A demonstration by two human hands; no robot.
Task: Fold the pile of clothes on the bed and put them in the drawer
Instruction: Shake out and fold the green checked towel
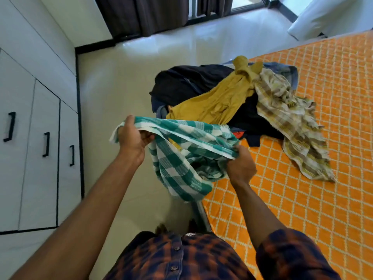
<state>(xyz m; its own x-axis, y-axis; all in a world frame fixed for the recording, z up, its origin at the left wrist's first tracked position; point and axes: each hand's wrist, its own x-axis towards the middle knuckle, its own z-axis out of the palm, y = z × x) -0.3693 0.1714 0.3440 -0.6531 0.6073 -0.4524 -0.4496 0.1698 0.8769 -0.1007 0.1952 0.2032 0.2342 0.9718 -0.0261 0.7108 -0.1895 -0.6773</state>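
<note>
The pile of clothes (pixel 222 93) sits at the edge of the bed (pixel 302 188), with white drawers (pixel 40 150) across the floor from the bed. With arms outstretched, the left hand (pixel 131 136) and right hand (pixel 241 166) each grip the hem of the green checked cloth (pixel 181 164) over the bed's edge.

Both forearms were bare, reached forward, spread apart. Higher up, left hand (pixel 132 136) showed its back to camera, fingers curled under, thumb on top, and gripped edge of green-checked towel (pixel 181 158). Lower and nearer body, right hand (pixel 241 168) pinched same edge with curled fingers. Checked sleeve (pixel 290 257) sat pushed up at right elbow.
</note>
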